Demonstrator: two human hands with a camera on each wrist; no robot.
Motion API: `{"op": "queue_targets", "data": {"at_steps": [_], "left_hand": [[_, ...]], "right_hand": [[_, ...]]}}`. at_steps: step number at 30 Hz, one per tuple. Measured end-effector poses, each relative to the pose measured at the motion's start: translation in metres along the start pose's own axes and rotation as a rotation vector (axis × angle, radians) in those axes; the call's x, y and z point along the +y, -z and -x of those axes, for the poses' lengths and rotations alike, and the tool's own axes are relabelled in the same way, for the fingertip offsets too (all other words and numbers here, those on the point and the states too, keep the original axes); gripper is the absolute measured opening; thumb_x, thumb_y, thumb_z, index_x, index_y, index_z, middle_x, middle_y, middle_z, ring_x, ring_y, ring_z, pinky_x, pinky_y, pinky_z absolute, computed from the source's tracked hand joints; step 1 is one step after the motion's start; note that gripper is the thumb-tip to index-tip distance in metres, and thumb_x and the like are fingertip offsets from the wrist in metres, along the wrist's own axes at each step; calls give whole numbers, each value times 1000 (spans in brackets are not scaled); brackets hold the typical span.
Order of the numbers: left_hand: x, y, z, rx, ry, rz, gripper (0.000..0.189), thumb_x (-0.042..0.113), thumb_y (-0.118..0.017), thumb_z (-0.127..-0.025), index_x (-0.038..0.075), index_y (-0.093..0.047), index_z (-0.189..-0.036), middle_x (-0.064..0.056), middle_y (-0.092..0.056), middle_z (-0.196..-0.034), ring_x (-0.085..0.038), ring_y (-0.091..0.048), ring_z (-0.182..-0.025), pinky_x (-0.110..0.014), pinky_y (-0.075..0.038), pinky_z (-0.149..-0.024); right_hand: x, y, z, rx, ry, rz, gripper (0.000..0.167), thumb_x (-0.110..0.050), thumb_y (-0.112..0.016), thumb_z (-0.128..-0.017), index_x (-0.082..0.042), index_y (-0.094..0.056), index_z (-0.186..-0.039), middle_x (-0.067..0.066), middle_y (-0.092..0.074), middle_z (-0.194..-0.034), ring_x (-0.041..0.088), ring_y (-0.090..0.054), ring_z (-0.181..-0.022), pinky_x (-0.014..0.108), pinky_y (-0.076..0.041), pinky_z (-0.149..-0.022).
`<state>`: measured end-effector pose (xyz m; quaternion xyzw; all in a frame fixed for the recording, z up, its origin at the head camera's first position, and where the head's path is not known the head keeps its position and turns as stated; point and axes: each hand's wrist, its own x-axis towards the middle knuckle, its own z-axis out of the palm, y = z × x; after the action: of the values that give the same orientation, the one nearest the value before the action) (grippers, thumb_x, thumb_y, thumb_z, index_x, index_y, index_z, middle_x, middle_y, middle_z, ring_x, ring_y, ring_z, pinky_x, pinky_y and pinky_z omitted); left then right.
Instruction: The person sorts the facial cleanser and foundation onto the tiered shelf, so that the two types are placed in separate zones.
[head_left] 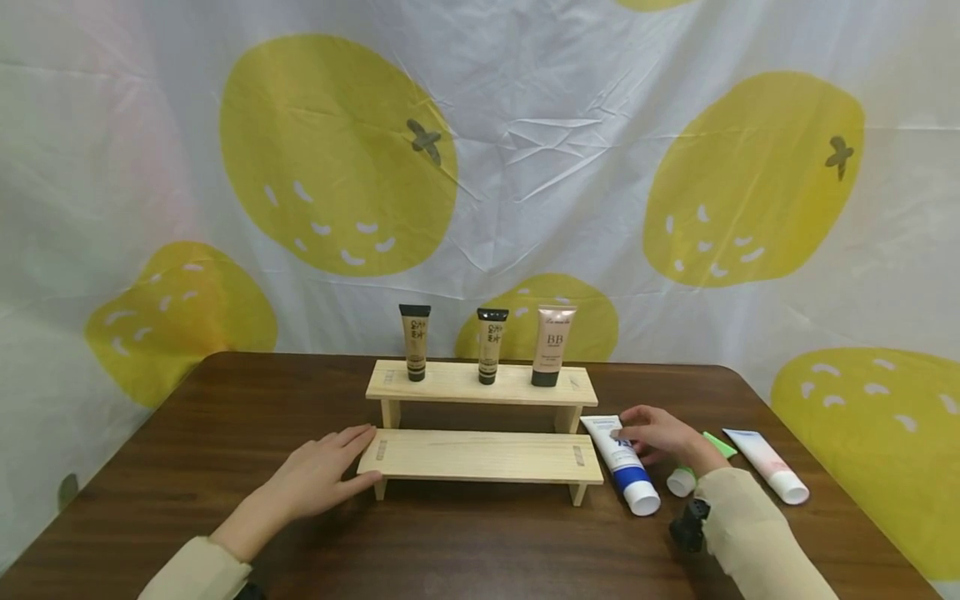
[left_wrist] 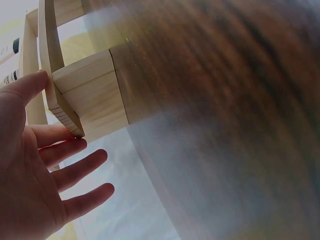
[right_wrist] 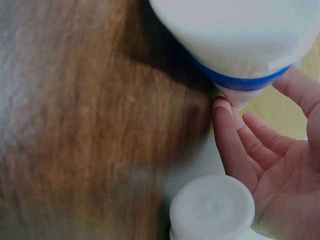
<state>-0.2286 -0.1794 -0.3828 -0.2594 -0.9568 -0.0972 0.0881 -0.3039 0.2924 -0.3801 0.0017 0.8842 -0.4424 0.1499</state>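
Observation:
My left hand (head_left: 307, 475) touches the left end of the lower step of a pale wooden two-tier display stand (head_left: 480, 457). In the left wrist view, its thumb and index finger touch the board end (left_wrist: 67, 117), while the other fingers extend straight. On the right, my right hand (head_left: 660, 433) pinches a white squeeze tube with a blue band (head_left: 618, 458), thumb on one side and fingers on the other. The tube's crimped end is hidden behind its body (right_wrist: 240, 45) in the right wrist view. Beneath my right wrist lies a partly hidden green tube with a white cap (head_left: 681, 482).
On the upper step stand two gold tubes with black ends (head_left: 416, 346) (head_left: 491, 346) and a pinkish BB cream tube (head_left: 553, 346). A white and pink tube (head_left: 768, 467) lies at the far right of the brown table (head_left: 480, 550). Behind hangs a lemon-print cloth (head_left: 525, 192).

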Motion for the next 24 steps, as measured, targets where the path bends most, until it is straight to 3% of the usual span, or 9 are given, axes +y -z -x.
{"op": "queue_targets", "data": {"at_steps": [10, 24], "left_hand": [[0, 0, 0, -2, -4, 0, 71, 58, -41, -85, 1, -46, -127, -13, -47, -125, -32, -49, -105, -51, -40, -77], [-1, 0, 0, -2, -7, -5, 71, 57, -41, -85, 1, -46, -128, -13, -46, -125, -32, -50, -105, -51, -40, -77]], "right_hand": [[-2, -4, -3, 16, -10, 37, 61, -25, -65, -80, 6, -37, -124, 13, -49, -89, 22, -49, -73, 36, -47, -62], [-3, -6, -1, 17, 21, 38, 58, -23, -65, -80, 6, -39, -123, 17, -51, -101, 23, -49, -80, 36, -46, -64]]}}
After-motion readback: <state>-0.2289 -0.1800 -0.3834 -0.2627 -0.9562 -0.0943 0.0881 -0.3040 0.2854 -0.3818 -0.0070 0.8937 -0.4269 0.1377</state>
